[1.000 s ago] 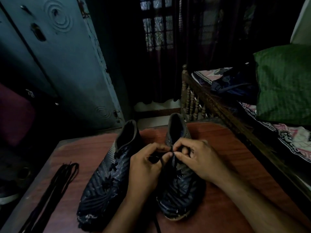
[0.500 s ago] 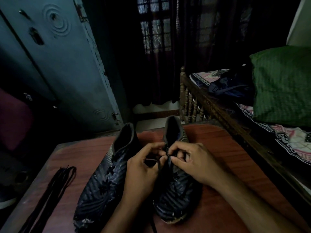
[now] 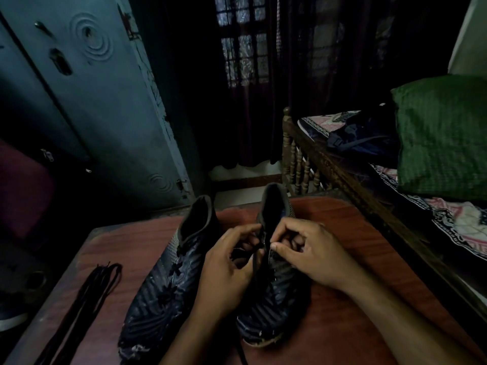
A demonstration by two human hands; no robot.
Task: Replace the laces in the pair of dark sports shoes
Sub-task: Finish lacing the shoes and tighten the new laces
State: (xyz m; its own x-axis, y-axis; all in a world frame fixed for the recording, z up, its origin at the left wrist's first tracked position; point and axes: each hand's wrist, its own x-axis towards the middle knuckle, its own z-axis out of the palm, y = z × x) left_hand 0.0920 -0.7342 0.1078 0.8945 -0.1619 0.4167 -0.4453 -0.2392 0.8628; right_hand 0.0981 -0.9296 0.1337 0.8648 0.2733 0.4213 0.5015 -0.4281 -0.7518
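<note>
Two dark sports shoes stand side by side on a reddish wooden table (image 3: 342,320), toes toward me. The left shoe (image 3: 163,291) lies untouched, laced. Over the throat of the right shoe (image 3: 274,301) both hands work. My left hand (image 3: 226,272) pinches a dark lace (image 3: 257,262) between thumb and fingers. My right hand (image 3: 308,248) has its fingers curled and pinches the lace or eyelet edge just beside it. A lace end (image 3: 242,356) trails off the toe toward me. A bundle of loose dark laces (image 3: 79,306) lies at the table's left edge.
A grey-blue metal cupboard (image 3: 100,106) stands behind the table on the left. To the right runs a wooden bed frame (image 3: 350,180) with a green pillow (image 3: 442,138) and a dark bag (image 3: 363,138). A curtained window (image 3: 247,48) is at the back.
Both hands have crept slightly up the right shoe's throat, staying pinched together at the lace. The shoes and the loose laces have not moved.
</note>
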